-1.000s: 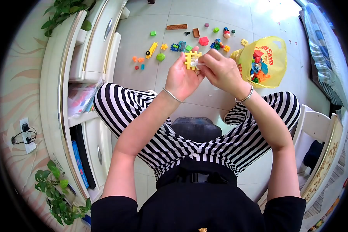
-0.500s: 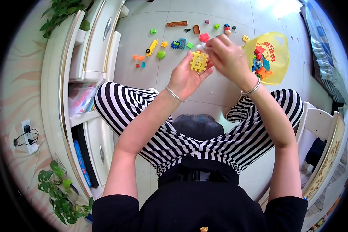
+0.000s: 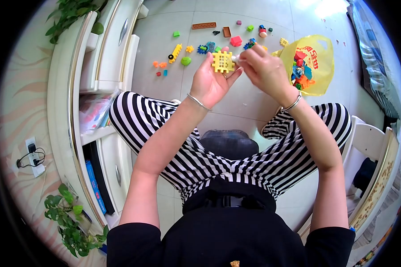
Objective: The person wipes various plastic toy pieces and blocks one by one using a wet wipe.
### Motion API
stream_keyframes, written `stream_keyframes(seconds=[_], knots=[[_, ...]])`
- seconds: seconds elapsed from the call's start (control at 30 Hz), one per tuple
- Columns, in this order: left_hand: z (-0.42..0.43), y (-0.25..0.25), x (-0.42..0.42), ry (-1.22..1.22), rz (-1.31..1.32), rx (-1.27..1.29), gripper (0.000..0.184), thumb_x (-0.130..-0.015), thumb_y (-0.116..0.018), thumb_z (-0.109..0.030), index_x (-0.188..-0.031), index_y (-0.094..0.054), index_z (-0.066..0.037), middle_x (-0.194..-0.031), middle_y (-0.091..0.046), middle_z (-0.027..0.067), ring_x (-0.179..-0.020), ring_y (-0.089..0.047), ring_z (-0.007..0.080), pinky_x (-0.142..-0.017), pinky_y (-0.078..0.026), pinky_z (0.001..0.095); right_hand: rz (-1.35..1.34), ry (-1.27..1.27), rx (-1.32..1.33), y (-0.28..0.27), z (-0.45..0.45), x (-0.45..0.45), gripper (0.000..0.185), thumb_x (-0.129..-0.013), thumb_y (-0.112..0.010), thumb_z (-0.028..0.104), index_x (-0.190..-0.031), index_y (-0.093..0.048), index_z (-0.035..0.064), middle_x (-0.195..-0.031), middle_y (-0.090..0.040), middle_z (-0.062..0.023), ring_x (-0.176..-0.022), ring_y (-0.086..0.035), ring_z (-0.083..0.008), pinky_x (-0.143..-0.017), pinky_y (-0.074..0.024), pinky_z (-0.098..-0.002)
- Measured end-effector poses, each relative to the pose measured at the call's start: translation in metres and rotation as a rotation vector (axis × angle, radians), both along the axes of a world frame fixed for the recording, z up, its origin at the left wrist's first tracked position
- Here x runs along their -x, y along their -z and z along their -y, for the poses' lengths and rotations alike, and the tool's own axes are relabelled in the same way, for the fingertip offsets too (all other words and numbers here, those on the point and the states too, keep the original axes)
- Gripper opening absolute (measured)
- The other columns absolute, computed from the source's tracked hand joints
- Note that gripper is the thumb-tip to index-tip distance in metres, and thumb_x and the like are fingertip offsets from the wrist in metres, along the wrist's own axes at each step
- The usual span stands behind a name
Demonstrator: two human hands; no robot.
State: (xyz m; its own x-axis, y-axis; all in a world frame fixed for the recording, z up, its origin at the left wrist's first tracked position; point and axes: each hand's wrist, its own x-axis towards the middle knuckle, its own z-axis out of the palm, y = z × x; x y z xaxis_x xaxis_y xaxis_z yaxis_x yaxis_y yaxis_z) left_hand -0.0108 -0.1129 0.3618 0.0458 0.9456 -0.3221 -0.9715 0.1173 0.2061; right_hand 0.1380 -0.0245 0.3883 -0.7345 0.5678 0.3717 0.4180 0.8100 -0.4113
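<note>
My left hand (image 3: 207, 84) holds a yellow square lattice building block (image 3: 223, 62) with notched edges, its gridded face turned up. Fingers curl around it from below and the side. Close to the block's right edge, my right hand (image 3: 268, 70) pinches a small white wad (image 3: 235, 58) that looks like tissue; most of it is hidden by the fingers. Beyond the hands on the floor lie a blue gear-like piece (image 3: 202, 49) and a red block (image 3: 236, 41).
A yellow plastic bag (image 3: 321, 66) with several colourful blocks in it lies to the right. A yellow toy vehicle (image 3: 175, 53), a green piece (image 3: 186, 61) and a brown strip (image 3: 204, 26) are spread over the tiled floor. White drawers (image 3: 109, 44) stand at left, a white chair (image 3: 365, 140) at right.
The yellow block has shifted slightly left and faces the camera more squarely. My right hand has moved down a little, with the white wad now by the block's right edge.
</note>
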Motion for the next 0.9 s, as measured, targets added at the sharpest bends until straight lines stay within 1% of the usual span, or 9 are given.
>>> stream_keyframes(seconds=[0.17, 0.23, 0.4, 0.47, 0.57, 0.63, 0.67, 0.77, 0.9], knots=[[-0.003, 0.015, 0.003, 0.054, 0.082, -0.068, 0.041, -0.100, -0.028, -0.036, -0.124, -0.045, -0.008, -0.118, -0.053, 0.0112, -0.108, -0.053, 0.0252, -0.100, -0.040, 0.0444, -0.036, -0.125, -0.016, -0.001, 0.008, 0.000, 0.012, -0.082, -0.062, 0.021, -0.086, -0.055, 0.0114, -0.080, -0.054, -0.0057, -0.062, -0.061, -0.0262, -0.052, -0.0490, -0.0369], [-0.002, 0.005, 0.001, 0.095, -0.093, 0.009, 0.042, -0.099, -0.028, -0.035, -0.127, -0.043, -0.007, -0.120, -0.054, 0.0119, -0.114, -0.053, 0.0276, -0.102, -0.039, 0.0449, 0.039, -0.034, -0.056, 0.001, 0.001, -0.002, 0.012, -0.082, -0.062, 0.020, -0.087, -0.056, 0.0114, -0.080, -0.055, -0.0062, -0.062, -0.061, -0.0262, -0.052, -0.0491, -0.0373], [-0.001, 0.001, 0.004, 0.133, -0.140, 0.038, 0.041, -0.099, -0.030, -0.037, -0.124, -0.045, -0.008, -0.117, -0.056, 0.0111, -0.113, -0.054, 0.0260, -0.095, -0.046, 0.0408, -0.297, 0.048, 0.077, -0.006, -0.021, -0.004, 0.016, -0.081, -0.065, 0.018, -0.090, -0.060, 0.0054, -0.080, -0.063, -0.0085, -0.064, -0.062, -0.0230, -0.057, -0.0483, -0.0305], [-0.001, 0.006, 0.003, 0.121, -0.156, 0.079, 0.041, -0.099, -0.031, -0.037, -0.122, -0.047, -0.008, -0.115, -0.057, 0.0104, -0.111, -0.055, 0.0247, -0.092, -0.049, 0.0392, -0.318, 0.124, 0.529, 0.000, -0.007, -0.003, 0.019, -0.080, -0.067, 0.017, -0.091, -0.060, 0.0024, -0.079, -0.064, -0.0081, -0.064, -0.059, -0.0159, -0.057, -0.0466, -0.0274], [-0.002, 0.038, 0.005, 0.093, -0.221, 0.198, 0.035, -0.098, -0.033, -0.035, -0.113, -0.049, -0.008, -0.109, -0.058, 0.0081, -0.100, -0.059, 0.0240, -0.083, -0.052, 0.0372, -0.272, 0.058, 0.692, 0.003, 0.008, 0.003, 0.020, -0.081, -0.067, 0.016, -0.092, -0.059, 0.0013, -0.079, -0.063, -0.0072, -0.065, -0.057, -0.0109, -0.057, -0.0456, -0.0261], [0.000, 0.036, 0.008, 0.300, 0.314, -0.254, 0.029, -0.098, -0.034, -0.031, -0.110, -0.050, -0.010, -0.108, -0.057, 0.0058, -0.100, -0.058, 0.0210, -0.082, -0.051, 0.0359, -0.321, 0.019, 0.618, 0.006, 0.014, 0.010, 0.019, -0.080, -0.067, 0.015, -0.091, -0.059, 0.0016, -0.080, -0.062, -0.0081, -0.063, -0.057, -0.0135, -0.055, -0.0452, -0.0270], [0.004, 0.036, -0.006, 0.158, -0.202, 0.134, 0.028, -0.098, -0.034, -0.030, -0.114, -0.049, -0.011, -0.111, -0.056, 0.0055, -0.104, -0.056, 0.0185, -0.085, -0.049, 0.0367, -0.301, -0.031, 0.546, 0.006, 0.015, 0.012, 0.019, -0.079, -0.067, 0.015, -0.090, -0.059, 0.0021, -0.079, -0.060, -0.0087, -0.062, -0.056, -0.0155, -0.055, -0.0453, -0.0282], [0.004, 0.015, -0.012, 0.212, -0.362, 0.096, 0.034, -0.098, -0.032, -0.035, -0.117, -0.048, -0.010, -0.114, -0.055, 0.0069, -0.107, -0.054, 0.0189, -0.091, -0.046, 0.0386, -0.239, -0.076, 0.397, 0.004, 0.018, 0.012, 0.017, -0.079, -0.066, 0.016, -0.089, -0.059, 0.0039, -0.079, -0.059, -0.0090, -0.062, -0.057, -0.0201, -0.055, -0.0461, -0.0317], [0.003, -0.001, -0.007, 0.190, -0.049, 0.028, 0.041, -0.098, -0.030, -0.041, -0.117, -0.047, -0.008, -0.115, -0.055, 0.0078, -0.107, -0.054, 0.0201, -0.094, -0.043, 0.0397, -0.126, -0.022, 0.203, 0.003, 0.012, 0.008, 0.014, -0.080, -0.062, 0.020, -0.086, -0.058, 0.0076, -0.080, -0.058, -0.0076, -0.066, -0.060, -0.0263, -0.057, -0.0479, -0.0366]])
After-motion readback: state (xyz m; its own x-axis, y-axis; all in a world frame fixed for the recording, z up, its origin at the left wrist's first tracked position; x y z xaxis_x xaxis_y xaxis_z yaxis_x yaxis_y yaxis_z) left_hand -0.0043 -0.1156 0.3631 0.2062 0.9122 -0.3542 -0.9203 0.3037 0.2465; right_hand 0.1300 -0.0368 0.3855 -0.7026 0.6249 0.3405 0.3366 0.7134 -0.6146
